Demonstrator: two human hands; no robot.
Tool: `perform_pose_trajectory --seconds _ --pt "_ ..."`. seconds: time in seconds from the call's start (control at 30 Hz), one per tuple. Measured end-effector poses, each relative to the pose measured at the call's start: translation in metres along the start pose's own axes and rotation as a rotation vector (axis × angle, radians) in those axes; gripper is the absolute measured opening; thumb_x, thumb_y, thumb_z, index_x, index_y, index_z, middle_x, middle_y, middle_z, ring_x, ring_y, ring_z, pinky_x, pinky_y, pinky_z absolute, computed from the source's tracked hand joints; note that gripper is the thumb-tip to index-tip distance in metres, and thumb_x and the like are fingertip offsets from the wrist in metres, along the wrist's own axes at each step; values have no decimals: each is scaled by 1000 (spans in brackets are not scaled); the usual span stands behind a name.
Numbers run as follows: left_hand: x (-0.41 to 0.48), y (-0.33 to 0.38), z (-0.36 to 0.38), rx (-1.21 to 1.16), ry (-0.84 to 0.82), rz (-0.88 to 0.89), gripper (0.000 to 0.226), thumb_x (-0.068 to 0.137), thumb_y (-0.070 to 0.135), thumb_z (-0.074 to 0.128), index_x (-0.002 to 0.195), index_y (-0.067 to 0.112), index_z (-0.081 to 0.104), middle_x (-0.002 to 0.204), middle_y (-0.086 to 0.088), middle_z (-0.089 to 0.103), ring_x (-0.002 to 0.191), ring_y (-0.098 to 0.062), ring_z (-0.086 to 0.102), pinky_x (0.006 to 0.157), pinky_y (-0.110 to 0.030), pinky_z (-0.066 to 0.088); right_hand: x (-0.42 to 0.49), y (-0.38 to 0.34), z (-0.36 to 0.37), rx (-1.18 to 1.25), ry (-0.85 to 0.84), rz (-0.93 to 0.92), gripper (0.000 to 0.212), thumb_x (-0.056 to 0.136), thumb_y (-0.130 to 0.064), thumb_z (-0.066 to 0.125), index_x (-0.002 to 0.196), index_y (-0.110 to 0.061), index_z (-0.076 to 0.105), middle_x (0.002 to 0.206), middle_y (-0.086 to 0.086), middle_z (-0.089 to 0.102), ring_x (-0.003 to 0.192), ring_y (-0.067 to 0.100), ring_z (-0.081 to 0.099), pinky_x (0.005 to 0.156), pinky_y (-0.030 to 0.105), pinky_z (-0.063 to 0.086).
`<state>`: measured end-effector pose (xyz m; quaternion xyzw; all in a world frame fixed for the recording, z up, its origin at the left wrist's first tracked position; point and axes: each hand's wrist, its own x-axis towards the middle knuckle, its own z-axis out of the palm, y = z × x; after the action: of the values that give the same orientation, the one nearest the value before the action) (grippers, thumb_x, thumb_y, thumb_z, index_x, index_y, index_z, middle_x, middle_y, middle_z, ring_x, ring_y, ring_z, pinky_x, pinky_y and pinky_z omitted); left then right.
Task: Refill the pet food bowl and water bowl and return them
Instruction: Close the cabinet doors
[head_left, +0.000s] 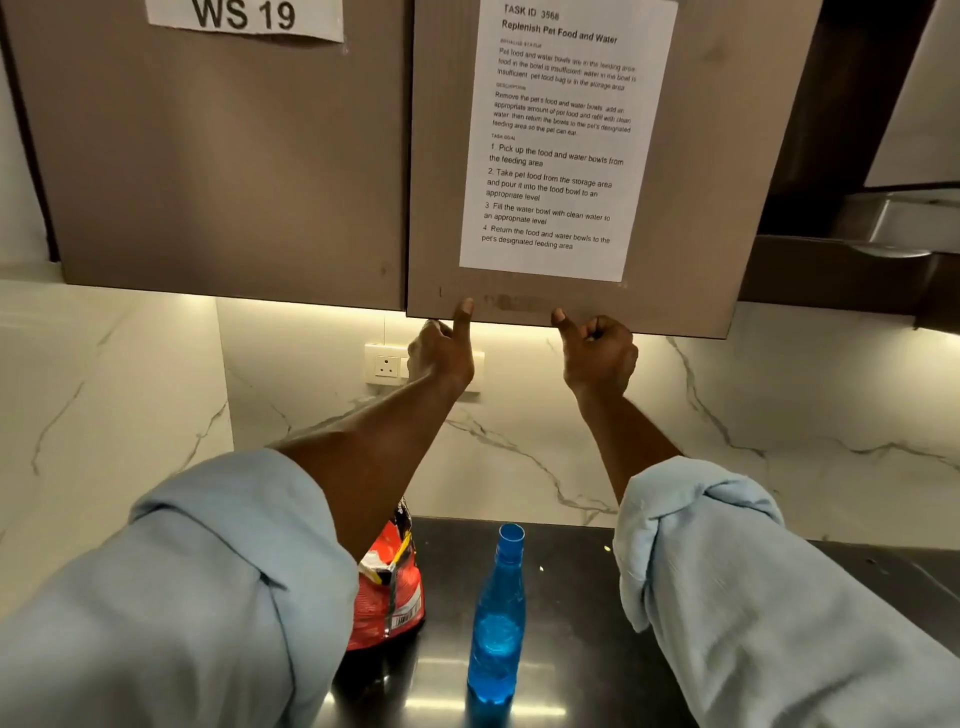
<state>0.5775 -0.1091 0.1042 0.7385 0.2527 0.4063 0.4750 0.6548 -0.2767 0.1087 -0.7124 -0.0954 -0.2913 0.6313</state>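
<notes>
Left hand (441, 358) and right hand (597, 358) grip the cabinet door (691, 208) by its lower edge, fingers (605, 332) curled.

A white printed paper sheet (566, 140) hangs on a brown flat cabinet door (701, 208). Below, a white wall socket (385, 366) sits in the veined marble backsplash (779, 415).

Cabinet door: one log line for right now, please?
cabinet door | left hand: pinches bottom edge | right hand: pinches bottom edge | counter: red pet food bag, blue bottle | bowls: not in view
</notes>
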Motion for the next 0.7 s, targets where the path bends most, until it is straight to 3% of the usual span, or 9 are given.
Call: perform_pose_trajectory --seconds 0.13,0.4,0.6,0.7 --pt "10 -2 7 -62 -41 -80 90 72 101 31 78 16 61 82 -9 74 86 -35 72 83 -48 60 5 5 6 -8 7 -1 52 81 -54 83 64 -13 54 56 -5 50 57 18 48 55 24 35" --pt "13 -9 20 -145 -8 -111 117 53 112 18 76 8 67 77 -5 75 82 -32 74 85 -49 59 1 3 5 -55 38 -1 58 81 -57 82 59 -16 48 56 -5 49 57 17 45 55 22 34" --pt "14 -5 -2 -162 -47 -155 94 43 107 41 70 20 62 82 -8 79 74 -29 78 81 -47 64 -1 -11 -2 -152 26 32 55 76 -64 82 66 -16 58 62 -3 60 64 25 58 55 25 34" --pt "16 -9 -17 -122 -29 -116 87 55 103 43 65 19 63 74 -5 77 77 -30 76 83 -48 63 -15 -20 -1 -244 47 3 48 87 -57 77 71 -17 58 70 -1 64 70 28 62 64 27 39"
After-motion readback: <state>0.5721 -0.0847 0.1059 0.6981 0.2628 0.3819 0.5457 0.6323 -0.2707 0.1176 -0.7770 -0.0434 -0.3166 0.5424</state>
